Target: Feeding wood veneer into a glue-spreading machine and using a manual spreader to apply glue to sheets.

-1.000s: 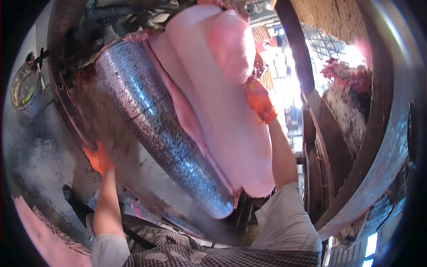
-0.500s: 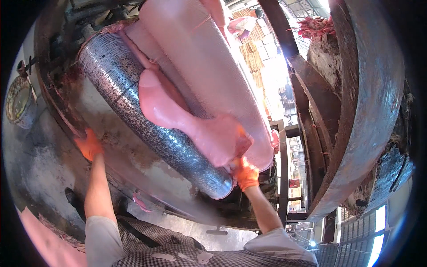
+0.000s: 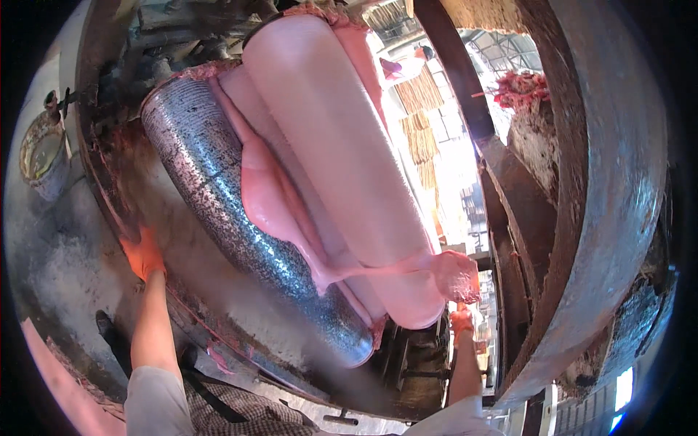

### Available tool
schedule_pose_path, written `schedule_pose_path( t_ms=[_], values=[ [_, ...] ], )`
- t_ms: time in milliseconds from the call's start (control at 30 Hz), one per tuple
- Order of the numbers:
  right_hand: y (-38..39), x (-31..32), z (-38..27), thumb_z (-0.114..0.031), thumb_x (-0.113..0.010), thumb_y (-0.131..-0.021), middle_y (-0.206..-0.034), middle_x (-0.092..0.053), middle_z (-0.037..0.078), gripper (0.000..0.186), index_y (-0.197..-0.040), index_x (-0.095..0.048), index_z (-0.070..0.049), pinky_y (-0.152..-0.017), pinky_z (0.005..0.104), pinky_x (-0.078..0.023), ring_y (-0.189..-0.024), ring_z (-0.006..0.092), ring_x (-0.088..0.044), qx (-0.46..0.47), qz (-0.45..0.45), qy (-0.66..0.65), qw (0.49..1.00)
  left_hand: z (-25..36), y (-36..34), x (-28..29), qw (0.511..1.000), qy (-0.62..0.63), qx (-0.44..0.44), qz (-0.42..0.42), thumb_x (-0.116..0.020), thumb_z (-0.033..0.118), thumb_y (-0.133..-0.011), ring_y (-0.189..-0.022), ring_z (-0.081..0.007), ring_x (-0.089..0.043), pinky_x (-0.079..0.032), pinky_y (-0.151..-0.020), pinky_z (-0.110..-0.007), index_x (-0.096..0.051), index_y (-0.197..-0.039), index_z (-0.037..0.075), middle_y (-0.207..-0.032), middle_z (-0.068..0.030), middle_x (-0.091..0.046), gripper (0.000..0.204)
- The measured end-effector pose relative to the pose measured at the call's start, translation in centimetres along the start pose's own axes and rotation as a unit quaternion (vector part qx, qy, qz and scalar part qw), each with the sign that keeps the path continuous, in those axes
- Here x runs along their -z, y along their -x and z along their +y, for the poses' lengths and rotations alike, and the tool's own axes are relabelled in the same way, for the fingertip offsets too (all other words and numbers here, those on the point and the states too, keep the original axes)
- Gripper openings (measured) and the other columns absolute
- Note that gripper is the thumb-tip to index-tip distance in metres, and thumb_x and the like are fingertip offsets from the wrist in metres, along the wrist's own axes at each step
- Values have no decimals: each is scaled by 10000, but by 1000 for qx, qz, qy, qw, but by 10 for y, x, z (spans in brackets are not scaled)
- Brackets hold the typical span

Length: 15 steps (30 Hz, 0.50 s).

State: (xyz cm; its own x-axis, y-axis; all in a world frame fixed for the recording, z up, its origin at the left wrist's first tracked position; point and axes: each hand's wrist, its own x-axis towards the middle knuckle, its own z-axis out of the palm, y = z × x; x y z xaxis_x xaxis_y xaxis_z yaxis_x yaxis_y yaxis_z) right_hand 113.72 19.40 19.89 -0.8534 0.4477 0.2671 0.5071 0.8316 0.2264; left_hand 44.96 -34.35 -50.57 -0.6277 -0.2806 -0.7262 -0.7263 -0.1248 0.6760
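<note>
Two long rollers lie side by side at a slant. The near one is a bare, speckled metal roller [image 3: 211,171]; the far roller [image 3: 334,138] is wrapped in smooth pink, rubber-like material. A loose fold of pink sheet [image 3: 273,203] hangs between them and stretches across the far roller's lower end to a crumpled pink flap [image 3: 458,276]. My right hand [image 3: 461,320], in an orange glove, is closed at this flap's lower edge; its fingers are partly hidden. My left hand [image 3: 144,254], also orange-gloved, grips the metal rim [image 3: 107,200] at the left, thumb and fingers astride it.
A large curved metal guard [image 3: 611,182] arches along the right. Red-pink scraps [image 3: 520,91] sit on its frame. A dirty bucket [image 3: 45,156] stands at the far left. Below the near roller is a stained metal tray [image 3: 174,196]. Pink sheet material [image 3: 62,378] lies at lower left.
My right hand has moved right and away from me, drawing the pink flap past the far roller's end and stretching the sheet. My left hand stays on the rim. The view has shifted slightly.
</note>
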Motion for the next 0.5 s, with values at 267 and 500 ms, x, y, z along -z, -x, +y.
schedule_pose_path(
  t_ms=[267, 500],
  values=[
    [-260, -202, -179, -251, -533, -931, -689, -583, 56, 153, -914, -601, -115, -509, 298, -433, -589, 175, -572, -342, -252, -243, 872, 41, -31, 75, 988, -72, -95, 102, -614, 415, -873, -1278, -350, -506, -390, -1047, -396, -435, -1413, 60, -1420, -172, -507, 671],
    [-425, -211, -422, -223, -680, -811, -734, -568, -21, 171, -942, -589, -159, -467, 270, -421, -584, 114, -534, -261, -283, -155, 910, 33, -41, 97, 987, -46, -93, 120, -605, 417, -867, -1293, -353, -490, -383, -1062, -403, -379, -1457, 30, -1434, -188, -486, 741]
  ],
)
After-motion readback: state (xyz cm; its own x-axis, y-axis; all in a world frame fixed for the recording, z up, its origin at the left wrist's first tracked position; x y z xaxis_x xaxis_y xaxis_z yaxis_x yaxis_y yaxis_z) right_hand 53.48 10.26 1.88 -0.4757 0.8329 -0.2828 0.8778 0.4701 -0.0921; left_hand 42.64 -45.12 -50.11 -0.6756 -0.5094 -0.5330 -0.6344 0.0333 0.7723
